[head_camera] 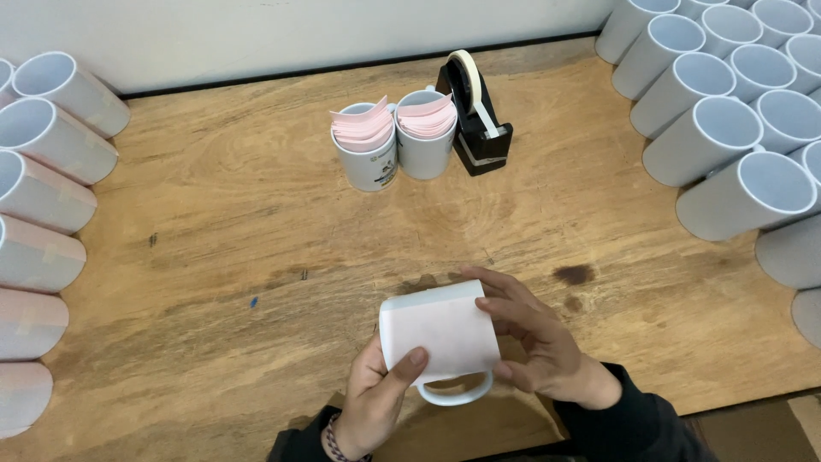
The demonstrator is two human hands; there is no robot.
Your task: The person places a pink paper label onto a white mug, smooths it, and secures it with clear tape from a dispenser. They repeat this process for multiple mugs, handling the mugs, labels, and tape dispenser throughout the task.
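Both hands hold a white mug [432,329] low over the wooden table [256,222], its handle [453,396] pointing toward me. A pale pink paper sheet [445,335] is wrapped over its side. My left hand [376,398] grips the mug from below, thumb pressing the sheet's lower left corner. My right hand [534,338] clasps the right side, fingers lying along the sheet's edge.
Two mugs stuffed with pink sheets [366,128] [428,120] stand at the back centre beside a black tape dispenser [475,111]. Wrapped mugs lie stacked along the left edge [43,214]. Plain white mugs lie piled at the right [727,128].
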